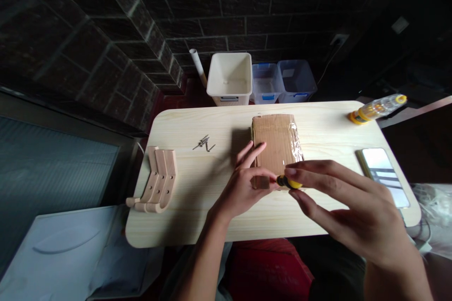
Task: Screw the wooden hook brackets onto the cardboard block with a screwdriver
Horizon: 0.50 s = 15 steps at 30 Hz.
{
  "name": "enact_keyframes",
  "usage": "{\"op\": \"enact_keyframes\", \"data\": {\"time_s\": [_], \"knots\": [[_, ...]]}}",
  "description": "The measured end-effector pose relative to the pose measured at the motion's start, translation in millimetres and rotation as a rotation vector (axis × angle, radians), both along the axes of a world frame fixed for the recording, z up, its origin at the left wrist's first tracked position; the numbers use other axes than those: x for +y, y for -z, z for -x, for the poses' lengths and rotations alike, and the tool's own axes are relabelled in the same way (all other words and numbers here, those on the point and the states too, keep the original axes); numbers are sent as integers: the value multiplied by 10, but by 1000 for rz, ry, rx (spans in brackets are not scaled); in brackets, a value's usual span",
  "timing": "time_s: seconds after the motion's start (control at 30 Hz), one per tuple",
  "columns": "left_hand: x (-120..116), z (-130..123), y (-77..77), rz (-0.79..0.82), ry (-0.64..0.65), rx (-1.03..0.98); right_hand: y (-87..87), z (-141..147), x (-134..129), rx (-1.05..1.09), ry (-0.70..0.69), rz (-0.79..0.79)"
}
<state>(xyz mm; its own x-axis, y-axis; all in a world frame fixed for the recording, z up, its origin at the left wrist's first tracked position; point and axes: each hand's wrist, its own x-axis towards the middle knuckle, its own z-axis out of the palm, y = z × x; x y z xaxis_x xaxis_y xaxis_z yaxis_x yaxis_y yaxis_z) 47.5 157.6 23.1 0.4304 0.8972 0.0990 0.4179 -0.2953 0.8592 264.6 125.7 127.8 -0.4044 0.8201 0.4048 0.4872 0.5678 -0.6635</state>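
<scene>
A screwdriver [294, 184] with a yellow and black handle is pinched between the fingertips and thumb of my right hand [356, 202], above the near part of the cardboard box [273, 138]. My left hand [247, 178] reaches in from the left. Two of its fingers stretch over the box's left edge. Its index finger and thumb come together at the screwdriver's lower end, and whatever is between them is hidden. Clear tape shines on the box's right side. Left of the box lie several loose screws [204, 143].
Wooden curved hooks [160, 181] with drilled holes lie at the table's left end. A phone [384, 174] and a clear bottle-shaped case with yellow ends [377, 108] are on the right. Behind the table [201, 122] stand a cream bin [229, 75] and two clear tubs [266, 82].
</scene>
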Motion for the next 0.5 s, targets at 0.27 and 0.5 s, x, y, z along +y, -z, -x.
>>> {"op": "enact_keyframes", "data": {"time_s": [0.27,0.5], "knots": [[6,18,21,-15,15,4,-9,52,8,37,-29,6],[11,15,29,-18,12,4,42,32,11,76,-1,-12]]}}
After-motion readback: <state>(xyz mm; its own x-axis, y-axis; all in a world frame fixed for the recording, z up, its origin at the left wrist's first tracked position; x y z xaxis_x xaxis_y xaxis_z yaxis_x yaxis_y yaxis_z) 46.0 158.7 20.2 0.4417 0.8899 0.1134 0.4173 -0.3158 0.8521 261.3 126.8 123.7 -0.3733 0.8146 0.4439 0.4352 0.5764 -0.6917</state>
